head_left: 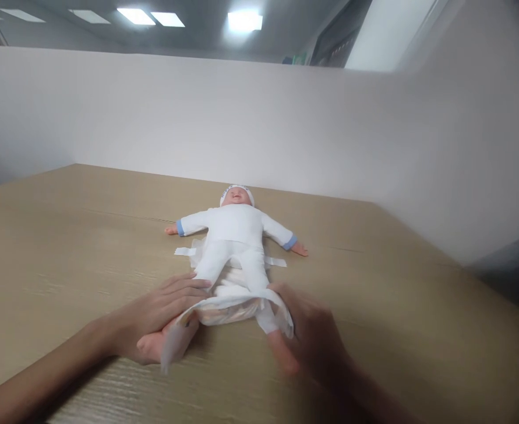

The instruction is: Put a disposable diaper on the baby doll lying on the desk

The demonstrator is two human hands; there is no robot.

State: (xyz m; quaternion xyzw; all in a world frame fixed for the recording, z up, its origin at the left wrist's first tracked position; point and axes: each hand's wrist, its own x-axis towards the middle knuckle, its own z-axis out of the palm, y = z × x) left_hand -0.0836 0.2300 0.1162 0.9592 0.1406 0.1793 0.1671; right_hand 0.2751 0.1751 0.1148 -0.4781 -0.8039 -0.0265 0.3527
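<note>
A baby doll [236, 227] in a white suit with blue cuffs and a white cap lies on its back, arms spread, feet toward me. Under its hips and between its legs is a white diaper [230, 301], whose side tabs stick out at both sides of the waist. The diaper's near end is raised across the doll's lower legs. My left hand [162, 309] rests with fingers stretched out on the doll's leg beside the diaper. My right hand [310, 324] is closed at the diaper's right edge, its fingertips partly hidden and blurred.
The doll lies on a wide wooden table [87, 235]. Behind the table's far edge stands a pale partition wall [175, 118], which continues along the right side. Ceiling lights [245, 22] shine above it.
</note>
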